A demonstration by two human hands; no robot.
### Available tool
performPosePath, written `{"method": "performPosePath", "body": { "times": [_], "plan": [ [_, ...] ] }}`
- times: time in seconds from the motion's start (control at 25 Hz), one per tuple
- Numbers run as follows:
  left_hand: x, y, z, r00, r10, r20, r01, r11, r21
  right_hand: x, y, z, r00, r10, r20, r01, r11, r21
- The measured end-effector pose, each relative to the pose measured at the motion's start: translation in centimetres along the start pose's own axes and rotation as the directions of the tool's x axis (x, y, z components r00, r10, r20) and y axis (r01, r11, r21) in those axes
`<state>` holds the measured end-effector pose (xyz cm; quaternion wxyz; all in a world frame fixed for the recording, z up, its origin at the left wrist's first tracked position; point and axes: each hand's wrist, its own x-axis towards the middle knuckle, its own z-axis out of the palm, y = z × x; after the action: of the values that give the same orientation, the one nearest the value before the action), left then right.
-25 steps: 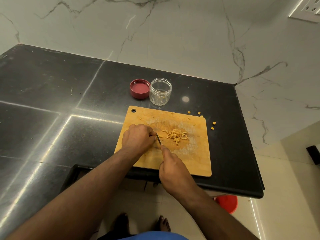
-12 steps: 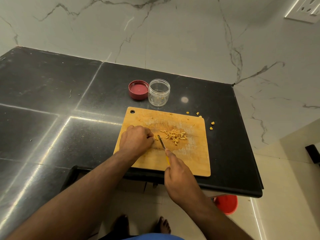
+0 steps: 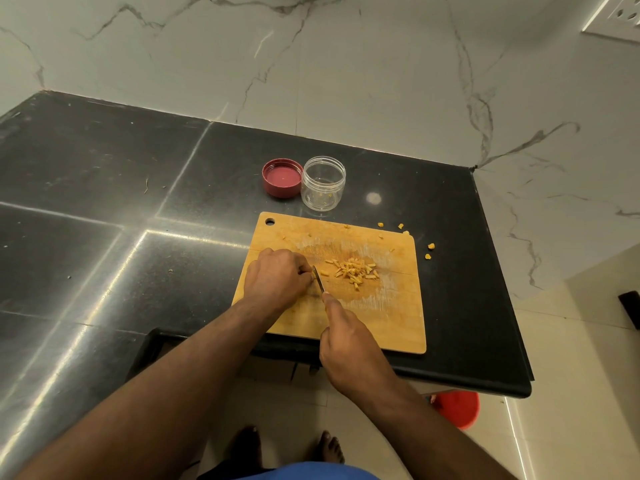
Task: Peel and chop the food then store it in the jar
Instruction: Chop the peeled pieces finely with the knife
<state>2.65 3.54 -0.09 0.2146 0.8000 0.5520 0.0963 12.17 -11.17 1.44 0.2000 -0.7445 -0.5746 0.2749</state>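
The right hand (image 3: 353, 344) grips the handle of a small knife (image 3: 318, 279), forefinger extended toward the blade, tip pointing away from the person. The left hand (image 3: 275, 278) is curled, knuckles up, on the wooden cutting board (image 3: 391, 323); it probably pinches the last uncut piece of food under its fingertips, but the piece itself is hidden.

Procedure for the chopping step: keep the left fingertips tucked behind the knuckles, let the blade ride beside them, and take short, even, vertical cuts. Pieces already lie off the board, so keep strokes gentle.

Positions: the board lies at the edge of the black countertop (image 3: 104, 220). The clear jar (image 3: 323, 183) stands open beyond the board, well apart from both hands, its red lid (image 3: 282, 177) just beside it. The pile of chopped yellow pieces (image 3: 353, 271) lies just right of the blade.
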Motion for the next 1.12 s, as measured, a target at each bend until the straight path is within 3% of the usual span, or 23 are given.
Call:
{"method": "performPosePath", "body": {
  "times": [0.2,0.36,0.52,0.84,1.0,1.12],
  "plan": [
    [0.2,-0.2,0.2,1.0,-0.016,0.007,0.016,1.0,-0.025,-2.7,0.6,-0.2,1.0,0.018,0.002,-0.018,0.999,0.048],
    [0.3,-0.3,0.3,1.0,-0.011,0.01,0.011,0.999,-0.042,-2.9,0.9,-1.0,0.998,-0.032,-0.049,0.031,0.999,-0.012],
    [0.2,-0.3,0.3,1.0,-0.003,0.004,0.003,0.999,-0.032,-1.5,0.3,-0.7,0.999,-0.015,-0.038,0.017,0.999,0.049],
    [0.1,-0.3,0.4,1.0,-0.012,-0.017,0.012,0.999,-0.033,0.0,0.3,0.1,1.0,-0.014,0.002,0.014,1.0,-0.015],
    [0.2,-0.4,0.4,1.0,-0.022,-0.008,0.022,0.999,-0.046,-1.9,0.8,0.0,1.0,0.003,0.013,-0.004,0.998,0.06],
    [0.1,-0.4,0.3,1.0,-0.016,-0.003,0.016,0.999,-0.044,-3.2,1.4,-0.4,0.999,0.007,-0.035,-0.005,0.999,0.038]
  ]
}}
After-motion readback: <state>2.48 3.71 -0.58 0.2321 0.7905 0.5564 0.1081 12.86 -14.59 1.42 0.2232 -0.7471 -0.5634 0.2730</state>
